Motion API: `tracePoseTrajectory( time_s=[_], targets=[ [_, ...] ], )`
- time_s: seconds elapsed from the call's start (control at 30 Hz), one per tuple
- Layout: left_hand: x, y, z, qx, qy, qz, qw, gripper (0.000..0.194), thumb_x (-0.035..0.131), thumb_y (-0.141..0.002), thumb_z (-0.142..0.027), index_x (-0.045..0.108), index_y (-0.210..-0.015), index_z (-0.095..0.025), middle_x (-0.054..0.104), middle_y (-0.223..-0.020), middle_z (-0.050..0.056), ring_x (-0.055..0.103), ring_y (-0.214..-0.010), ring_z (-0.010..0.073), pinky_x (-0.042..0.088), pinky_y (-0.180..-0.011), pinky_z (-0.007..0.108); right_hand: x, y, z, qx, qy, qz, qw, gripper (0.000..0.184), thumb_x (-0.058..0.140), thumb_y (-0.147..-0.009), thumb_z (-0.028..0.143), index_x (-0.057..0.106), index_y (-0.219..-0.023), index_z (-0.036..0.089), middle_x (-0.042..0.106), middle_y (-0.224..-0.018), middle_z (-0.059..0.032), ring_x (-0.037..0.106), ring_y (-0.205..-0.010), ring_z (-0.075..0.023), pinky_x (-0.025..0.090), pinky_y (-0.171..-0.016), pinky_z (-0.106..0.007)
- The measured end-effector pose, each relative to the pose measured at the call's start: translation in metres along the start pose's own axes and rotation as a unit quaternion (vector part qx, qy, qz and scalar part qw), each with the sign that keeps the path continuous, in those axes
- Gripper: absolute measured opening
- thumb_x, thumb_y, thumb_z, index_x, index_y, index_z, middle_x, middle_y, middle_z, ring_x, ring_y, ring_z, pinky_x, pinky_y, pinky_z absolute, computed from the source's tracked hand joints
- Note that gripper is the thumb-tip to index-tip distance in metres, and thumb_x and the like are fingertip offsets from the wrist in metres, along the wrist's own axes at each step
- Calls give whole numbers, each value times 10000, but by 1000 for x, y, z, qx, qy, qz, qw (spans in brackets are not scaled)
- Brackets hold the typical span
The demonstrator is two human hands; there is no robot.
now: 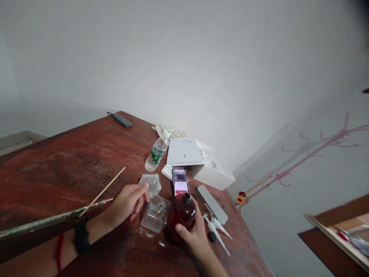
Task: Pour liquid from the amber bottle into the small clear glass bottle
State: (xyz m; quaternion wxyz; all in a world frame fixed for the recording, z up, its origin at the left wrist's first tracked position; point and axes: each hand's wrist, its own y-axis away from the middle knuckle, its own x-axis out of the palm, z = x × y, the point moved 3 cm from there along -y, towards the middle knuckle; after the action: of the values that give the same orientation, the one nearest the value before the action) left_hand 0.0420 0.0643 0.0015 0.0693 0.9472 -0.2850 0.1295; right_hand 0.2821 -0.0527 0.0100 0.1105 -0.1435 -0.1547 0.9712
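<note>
A glossy dark-amber round bottle (180,215) is clasped upright by the right hand (199,237) at the reddish wooden tabletop (60,165), presumably for steadiness, the left hand's (128,202) fingers being loosely parted near clear square plastic containers (151,223).

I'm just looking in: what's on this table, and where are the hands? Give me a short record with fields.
left hand: beside two clear square containers; contact unclear
right hand: gripping an uncapped brown bottle
right of that bottle: two white pump tops, black cap
beyond it: lit phone, white box, green-labelled clear bottle
far corner: dark grey device
</note>
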Motion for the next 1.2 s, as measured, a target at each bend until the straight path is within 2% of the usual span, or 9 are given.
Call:
tracePoseTrajectory(
  time_s=[0.13, 0.3, 0.57, 0.73, 0.87, 0.93, 1.1, 1.2],
  targets=[
    [-4, 1, 3, 2, -21, 0, 1000, 286, 711, -1123, -427, 727, -1138, -142, 746, -988, 27, 724, -744, 170, 640, -662, 302, 0, 1, -1, 4, -3, -3, 1000, 950, 939, -752, 705, 632, -1531, 258, 728, -1517, -158, 636, -1458, -442, 398, -1305, -622],
    [-6, 3, 2, 6, -34, 5, 999, 301, 710, -1123, -437, 734, -1088, -139, 743, -939, 12, 720, -717, 165, 636, -651, 295, -1, 1, -4, 2, -2, -7, 1000, 968, 948, -750, 694, 614, -1543, 251, 718, -1533, -167, 638, -1464, -441, 410, -1302, -621],
    [-1, 2, 5, 1, -49, 13, 999, 266, 721, -1120, -401, 727, -1166, -140, 750, -1017, 34, 735, -763, 174, 649, -661, 300, -1, 2, -5, 1, 7, -15, 1000, 974, 948, -742, 701, 615, -1535, 245, 731, -1519, -166, 636, -1463, -437, 398, -1309, -616],
    [0, 2, 5, 19, -68, 6, 997, 271, 722, -1119, -403, 727, -1195, -143, 757, -1068, 47, 752, -820, 195, 666, -708, 329, -1, 2, -4, -5, 15, -13, 1000, 967, 942, -756, 690, 603, -1545, 248, 723, -1520, -166, 624, -1472, -440, 431, -1287, -608],
    [3, 1, 1, 47, -96, -14, 994, 274, 717, -1120, -411, 722, -1199, -148, 756, -1072, 53, 747, -821, 192, 662, -719, 337, -5, 1, -13, -3, 15, 2, 1000, 1005, 941, -753, 681, 567, -1583, 257, 740, -1487, -159, 604, -1494, -440, 497, -1238, -585],
    [3, 3, -4, 73, -118, -31, 990, 295, 712, -1116, -441, 724, -1128, -146, 740, -1005, 29, 721, -772, 182, 637, -694, 324, -9, 0, -19, 2, 14, 5, 1000, 1033, 954, -747, 654, 536, -1609, 268, 743, -1485, -151, 595, -1507, -437, 523, -1218, -573],
    [1, 17, -29, 161, -197, -66, 965, 485, 650, -1085, -496, 657, -709, -189, 600, -688, -3, 580, -685, 194, 435, -632, 288, -14, 2, -28, 10, 14, 5, 1000, 1037, 970, -756, 601, 515, -1624, 264, 731, -1511, -158, 614, -1498, -430, 482, -1261, -585],
    [7, 24, -40, 206, -237, -54, 948, 422, 649, -1042, -443, 656, -689, -213, 629, -706, 19, 576, -717, 219, 407, -665, 303, -13, 5, -31, 12, 12, -2, 1000, 1001, 972, -748, 608, 555, -1589, 258, 675, -1589, -170, 588, -1521, -441, 459, -1273, -602]
  ],
)
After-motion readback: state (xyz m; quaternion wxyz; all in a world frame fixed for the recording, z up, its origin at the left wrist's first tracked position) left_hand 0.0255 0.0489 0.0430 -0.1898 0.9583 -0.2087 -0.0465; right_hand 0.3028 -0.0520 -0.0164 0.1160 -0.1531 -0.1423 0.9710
